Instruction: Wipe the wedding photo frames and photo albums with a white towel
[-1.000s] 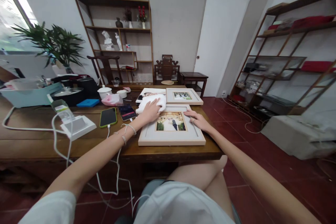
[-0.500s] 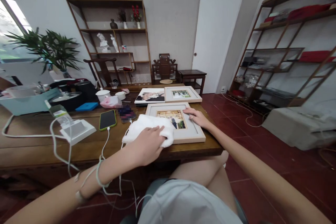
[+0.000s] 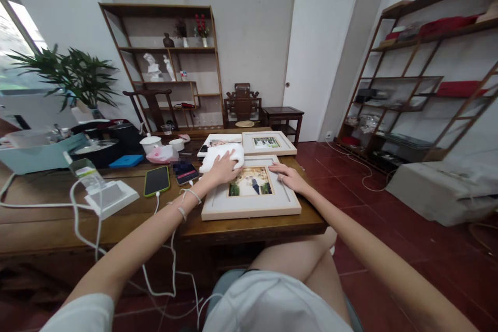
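Note:
A light-wood picture frame with a pale mat lies flat at the table's front edge. Its photo shows a couple outdoors. My left hand holds a folded white towel against the frame's far left part, fingers spread over the cloth. On the frame's right side rests my right hand, its fingers stretched out and nothing in them. Behind lie a second wooden picture frame and, to its left, a white-edged photo panel, partly hidden by the towel.
Left on the wooden table are a phone with a green edge, a darker phone, white cables, a white stand, a blue box and a white lidded cup. A shelf stands at right.
My left hand has moved the towel away from me, from the frame's near left corner to its far left part, uncovering the photo. My right hand stays on the frame's right side.

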Demonstrator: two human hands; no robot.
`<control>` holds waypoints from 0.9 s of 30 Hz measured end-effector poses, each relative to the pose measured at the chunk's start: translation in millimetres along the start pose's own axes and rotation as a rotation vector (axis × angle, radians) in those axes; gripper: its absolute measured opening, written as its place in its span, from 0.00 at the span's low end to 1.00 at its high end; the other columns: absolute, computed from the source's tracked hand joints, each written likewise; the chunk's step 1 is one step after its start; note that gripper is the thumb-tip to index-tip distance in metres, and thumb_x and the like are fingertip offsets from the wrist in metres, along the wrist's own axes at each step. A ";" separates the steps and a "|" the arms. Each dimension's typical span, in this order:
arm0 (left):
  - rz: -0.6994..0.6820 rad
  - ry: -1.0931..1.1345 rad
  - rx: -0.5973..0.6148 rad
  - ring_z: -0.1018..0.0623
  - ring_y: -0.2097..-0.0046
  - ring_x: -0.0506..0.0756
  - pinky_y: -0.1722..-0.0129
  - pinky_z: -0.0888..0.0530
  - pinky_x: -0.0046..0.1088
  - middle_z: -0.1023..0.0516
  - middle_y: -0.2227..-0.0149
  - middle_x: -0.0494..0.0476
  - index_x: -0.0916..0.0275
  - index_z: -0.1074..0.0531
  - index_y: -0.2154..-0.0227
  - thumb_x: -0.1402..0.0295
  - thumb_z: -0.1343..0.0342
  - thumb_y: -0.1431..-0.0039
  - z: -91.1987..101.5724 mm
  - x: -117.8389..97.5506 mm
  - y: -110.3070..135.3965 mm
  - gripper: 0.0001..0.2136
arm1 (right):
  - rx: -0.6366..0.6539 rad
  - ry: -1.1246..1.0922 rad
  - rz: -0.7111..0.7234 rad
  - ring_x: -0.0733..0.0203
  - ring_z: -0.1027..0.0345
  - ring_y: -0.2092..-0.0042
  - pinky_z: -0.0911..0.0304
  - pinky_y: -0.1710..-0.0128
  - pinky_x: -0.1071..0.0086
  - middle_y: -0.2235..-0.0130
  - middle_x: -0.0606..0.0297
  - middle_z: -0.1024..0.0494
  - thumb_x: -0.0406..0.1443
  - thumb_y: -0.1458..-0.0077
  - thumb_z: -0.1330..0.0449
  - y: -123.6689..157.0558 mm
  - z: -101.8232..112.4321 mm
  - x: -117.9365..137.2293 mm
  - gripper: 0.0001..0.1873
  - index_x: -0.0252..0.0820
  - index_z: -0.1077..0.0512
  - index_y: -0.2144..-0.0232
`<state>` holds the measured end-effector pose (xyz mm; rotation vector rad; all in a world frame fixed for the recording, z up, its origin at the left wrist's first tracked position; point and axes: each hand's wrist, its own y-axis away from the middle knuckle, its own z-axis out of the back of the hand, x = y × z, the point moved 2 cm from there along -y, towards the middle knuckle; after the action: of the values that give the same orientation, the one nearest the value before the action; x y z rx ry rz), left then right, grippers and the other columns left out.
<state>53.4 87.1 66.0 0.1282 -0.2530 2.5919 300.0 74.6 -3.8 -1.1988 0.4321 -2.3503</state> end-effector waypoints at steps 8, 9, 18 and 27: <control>-0.194 -0.092 0.115 0.34 0.45 0.67 0.50 0.38 0.48 0.36 0.44 0.70 0.66 0.25 0.64 0.62 0.60 0.39 18.5 -42.2 59.8 0.19 | -0.006 -0.007 0.010 0.55 0.43 0.41 0.52 0.39 0.55 0.51 0.68 0.26 0.27 0.59 0.49 -0.3 -0.2 -2.6 0.25 0.48 0.25 0.59; -0.221 -0.089 0.142 0.31 0.49 0.66 0.53 0.35 0.45 0.30 0.50 0.71 0.66 0.25 0.64 0.62 0.60 0.39 27.7 -49.6 72.6 0.19 | -0.009 -0.006 0.015 0.55 0.43 0.41 0.52 0.39 0.55 0.51 0.68 0.26 0.27 0.59 0.49 0.0 -0.2 -2.8 0.25 0.48 0.25 0.59; -0.206 0.067 -0.014 0.29 0.52 0.63 0.55 0.32 0.39 0.27 0.57 0.67 0.65 0.28 0.62 0.59 0.61 0.38 33.4 -70.3 90.1 0.19 | -0.009 0.009 0.028 0.55 0.43 0.41 0.52 0.39 0.55 0.50 0.66 0.26 0.27 0.58 0.49 2.0 0.0 0.4 0.25 0.46 0.26 0.58; -0.059 -0.092 0.000 0.48 0.38 0.66 0.42 0.47 0.47 0.50 0.38 0.71 0.69 0.33 0.52 0.78 0.53 0.47 -14.9 -23.3 -1.9 0.18 | 0.019 0.006 0.040 0.53 0.44 0.41 0.51 0.39 0.55 0.50 0.63 0.27 0.27 0.59 0.49 0.6 0.2 -2.9 0.25 0.44 0.26 0.57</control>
<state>73.7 80.1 48.4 0.2517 -0.2780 2.5306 301.8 75.5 -5.9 -1.1642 0.4314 -2.3190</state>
